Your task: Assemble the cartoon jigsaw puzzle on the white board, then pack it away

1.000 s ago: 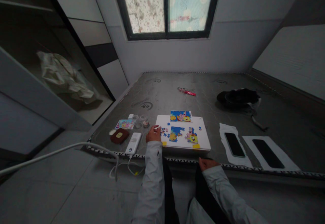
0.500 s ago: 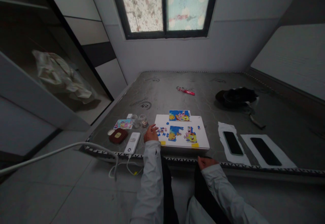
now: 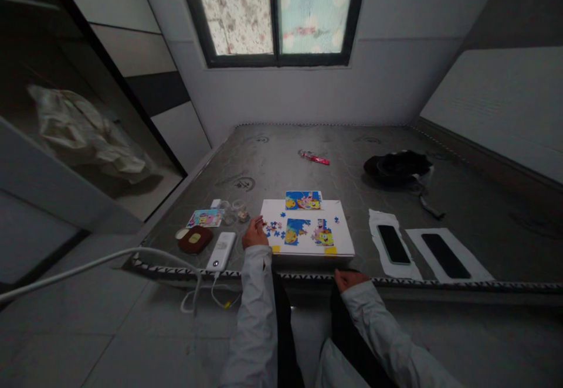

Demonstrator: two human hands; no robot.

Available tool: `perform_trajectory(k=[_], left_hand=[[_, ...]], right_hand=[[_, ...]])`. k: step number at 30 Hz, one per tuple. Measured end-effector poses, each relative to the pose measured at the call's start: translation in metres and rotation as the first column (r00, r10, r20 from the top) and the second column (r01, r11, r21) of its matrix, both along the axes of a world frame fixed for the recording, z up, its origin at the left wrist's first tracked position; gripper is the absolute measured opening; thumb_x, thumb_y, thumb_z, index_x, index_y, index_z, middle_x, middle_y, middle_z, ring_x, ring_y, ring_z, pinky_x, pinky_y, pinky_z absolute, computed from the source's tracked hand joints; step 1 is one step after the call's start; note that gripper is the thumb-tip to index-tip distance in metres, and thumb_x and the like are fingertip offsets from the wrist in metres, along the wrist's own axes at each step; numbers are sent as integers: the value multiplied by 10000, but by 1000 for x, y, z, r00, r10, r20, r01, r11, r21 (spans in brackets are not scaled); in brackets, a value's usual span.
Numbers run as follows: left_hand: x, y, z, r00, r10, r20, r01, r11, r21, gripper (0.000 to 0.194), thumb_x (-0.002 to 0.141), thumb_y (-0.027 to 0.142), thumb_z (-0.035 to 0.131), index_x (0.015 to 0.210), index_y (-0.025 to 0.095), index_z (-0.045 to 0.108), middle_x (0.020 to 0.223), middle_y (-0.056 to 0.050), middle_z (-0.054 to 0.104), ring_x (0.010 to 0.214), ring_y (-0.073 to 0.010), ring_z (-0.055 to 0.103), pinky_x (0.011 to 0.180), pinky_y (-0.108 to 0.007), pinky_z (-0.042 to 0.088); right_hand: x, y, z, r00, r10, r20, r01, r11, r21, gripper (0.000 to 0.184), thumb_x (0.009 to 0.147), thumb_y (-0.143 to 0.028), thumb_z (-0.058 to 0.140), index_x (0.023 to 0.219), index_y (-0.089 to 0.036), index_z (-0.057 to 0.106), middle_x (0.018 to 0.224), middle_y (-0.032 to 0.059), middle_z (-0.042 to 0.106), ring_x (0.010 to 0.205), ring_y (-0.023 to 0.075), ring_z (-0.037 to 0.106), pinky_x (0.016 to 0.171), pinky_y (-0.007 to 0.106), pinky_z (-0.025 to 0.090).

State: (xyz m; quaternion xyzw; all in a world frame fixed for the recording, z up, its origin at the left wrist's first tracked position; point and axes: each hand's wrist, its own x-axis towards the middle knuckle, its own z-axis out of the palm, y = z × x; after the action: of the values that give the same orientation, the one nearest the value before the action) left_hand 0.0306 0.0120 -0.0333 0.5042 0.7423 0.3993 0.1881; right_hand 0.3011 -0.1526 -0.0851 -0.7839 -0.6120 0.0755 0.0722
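My left hand point(image 3: 255, 233) is at the left edge of a white box point(image 3: 275, 205), its fingers drawn together beside loose jigsaw pieces point(image 3: 273, 228). Whatever sits between those fingertips is too small to make out. On the box lie two joined sections of a cartoon jigsaw puzzle, a mostly blue left section point(image 3: 292, 232) and a right section point(image 3: 324, 234), with a gap between them. A printed reference picture point(image 3: 303, 200) lies at the box's far edge. My right hand point(image 3: 349, 279) rests with curled fingers by my knee, below the box's near right corner.
Left of the box are a white power bank point(image 3: 221, 251) with a cable, a brown case point(image 3: 196, 239), a picture card point(image 3: 206, 218) and clear small containers point(image 3: 238, 207). Two phones point(image 3: 393, 244) lie on white sheets at right. Behind are a dark cap point(image 3: 398, 168) and a red wrapper point(image 3: 314, 157).
The whole view has shifted, so things appear farther left. My left hand has drawn back slightly from the loose pieces, fingers closer together. My right hand stays by the knee.
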Motion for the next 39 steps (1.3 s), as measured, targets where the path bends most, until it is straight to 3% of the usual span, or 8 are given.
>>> perform_trajectory(k=[5, 20, 31, 36, 39], left_hand=[[1, -1, 1, 997, -43, 58, 42, 999, 13, 481, 779, 10, 529, 1145, 298, 648, 1116, 34, 727, 1043, -137, 664, 927, -247, 482], [4, -3, 7, 998, -61, 28, 59, 997, 58, 451, 785, 8, 514, 1099, 290, 675, 1064, 36, 739, 979, -121, 677, 903, -228, 485], [-14, -2, 3, 1000, 18, 9, -18, 999, 31, 360, 811, 60, 496, 1049, 230, 705, 1026, -18, 737, 825, -138, 665, 820, -277, 502], [-9, -3, 4, 1000, -14, -24, 17, 995, 93, 321, 801, 91, 534, 1033, 240, 699, 1029, -11, 733, 943, -150, 658, 878, -274, 484], [-2, -5, 7, 997, -47, -57, 54, 992, 118, 290, 817, 114, 534, 1021, 234, 701, 1045, -23, 726, 972, -166, 653, 889, -285, 483]], right_hand=[[1, 0, -3, 1000, 9, 2, -9, 1000, -9, 481, 940, -412, 421, 587, -212, 682, 613, 32, 657, 552, 123, 488, 539, 287, 215], [2, 1, 0, 999, 24, -26, -25, 1000, -14, 501, 932, -428, 375, 587, -217, 671, 617, 28, 666, 570, 135, 538, 534, 289, 227], [1, -1, -6, 1000, 19, 15, -20, 997, 72, 512, 929, -428, 406, 533, -215, 651, 562, 34, 644, 504, 137, 500, 511, 288, 196], [2, 2, -4, 1000, 16, 1, -16, 997, 75, 511, 926, -442, 395, 553, -230, 672, 577, 31, 661, 522, 150, 539, 511, 277, 213], [3, 2, -3, 999, 46, -27, -41, 985, 167, 523, 933, -437, 375, 557, -222, 667, 579, 29, 662, 524, 144, 541, 515, 270, 240]])
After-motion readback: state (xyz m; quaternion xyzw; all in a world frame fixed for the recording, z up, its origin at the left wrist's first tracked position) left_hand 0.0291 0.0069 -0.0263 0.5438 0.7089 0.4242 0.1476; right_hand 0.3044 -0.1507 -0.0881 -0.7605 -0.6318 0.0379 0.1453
